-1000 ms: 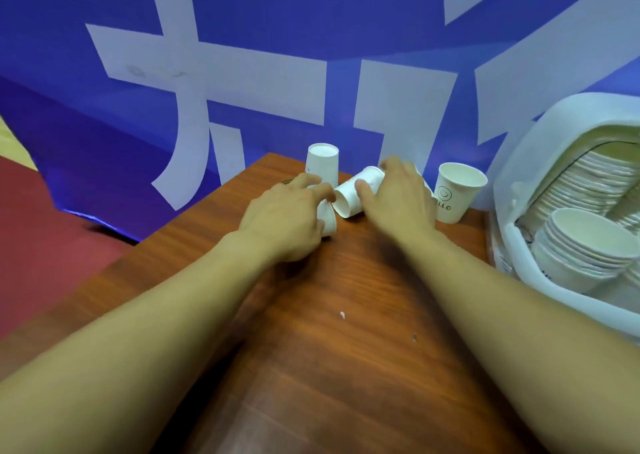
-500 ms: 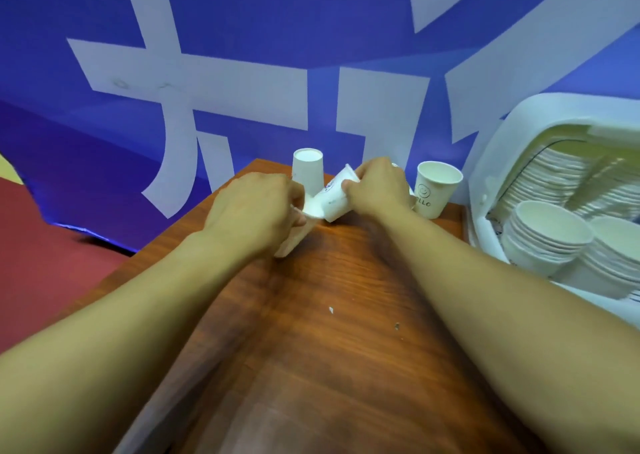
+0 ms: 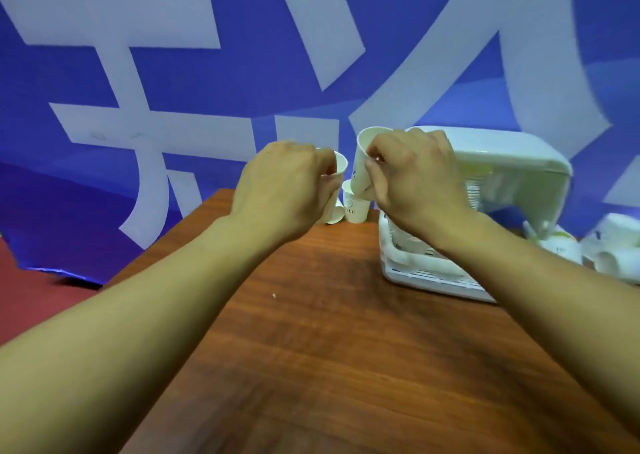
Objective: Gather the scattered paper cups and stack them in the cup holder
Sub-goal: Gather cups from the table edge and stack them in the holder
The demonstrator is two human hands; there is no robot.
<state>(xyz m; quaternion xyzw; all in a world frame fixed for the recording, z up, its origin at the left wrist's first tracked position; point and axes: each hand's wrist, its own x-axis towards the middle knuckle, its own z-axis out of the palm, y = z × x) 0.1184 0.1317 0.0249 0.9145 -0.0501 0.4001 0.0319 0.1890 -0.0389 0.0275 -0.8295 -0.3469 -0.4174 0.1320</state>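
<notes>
Two cups have been lifted off the counter (image 3: 329, 349): one paper cup (image 3: 342, 167) is wrapped by the fingers (image 3: 327, 166) of the left hand (image 3: 284, 183), and a second cup (image 3: 363, 163) is pinched, tilted, by the right hand (image 3: 412, 180). A third cup (image 3: 355, 208) is seen upright below, between the fingers, with the cup holder (image 3: 502, 163) just right of them.

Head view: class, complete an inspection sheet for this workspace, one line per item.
Surface: wooden table, brown grain.
Job's things: left-held cup and tilted cup, both held above the table; printed cup upright near the far edge; white cup holder at right, with stacks inside.
Clutter: white speck; blurred white items at far right, beside the holder.
Grippers: left hand grips the left-held cup; right hand grips the tilted cup, fingers curled round it.
Cables: nothing seen.
Surroundings: blue banner with white strokes; red floor.
</notes>
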